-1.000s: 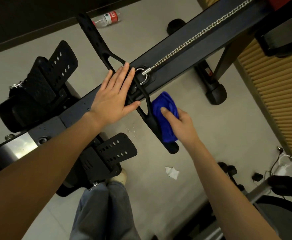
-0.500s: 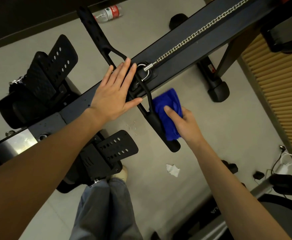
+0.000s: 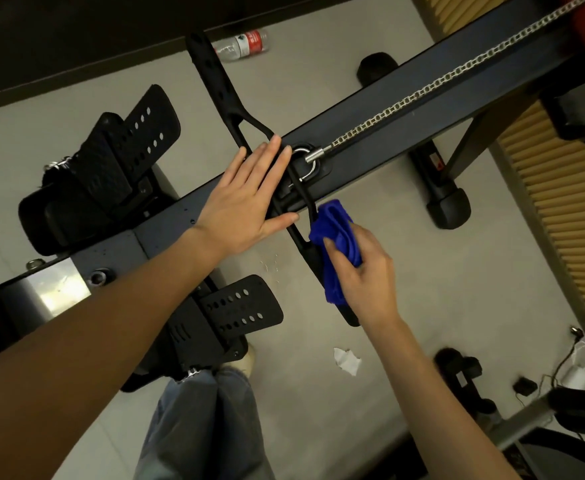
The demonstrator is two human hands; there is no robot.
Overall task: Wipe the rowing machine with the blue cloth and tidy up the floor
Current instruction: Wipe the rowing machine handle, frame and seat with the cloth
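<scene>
In the middle of the frame the left hand (image 3: 246,202) lies flat with its fingers straight and close together, the palm resting on the dark metal rail of the rowing machine (image 3: 381,102) and the fingertips over the centre of the black rubber pull handle (image 3: 214,81), just beside the steel ring where the silver chain (image 3: 422,91) joins it. The chain runs along the rail toward the upper right corner. Right of centre, the right hand (image 3: 367,271) has its fingers curled round the bunched blue cloth (image 3: 336,233), pressing it against the lower grip of the handle, whose black tip shows below the cloth. Two black perforated footrests sit on either side of the rail, one at centre left (image 3: 135,143) and one below centre (image 3: 239,310). On the pale grey floor (image 3: 405,306), a clear plastic bottle with a red label (image 3: 242,45) lies near the top edge, and a crumpled scrap of white paper (image 3: 346,360) lies below the right hand. A leg in blue jeans (image 3: 208,420) fills the bottom centre.
</scene>
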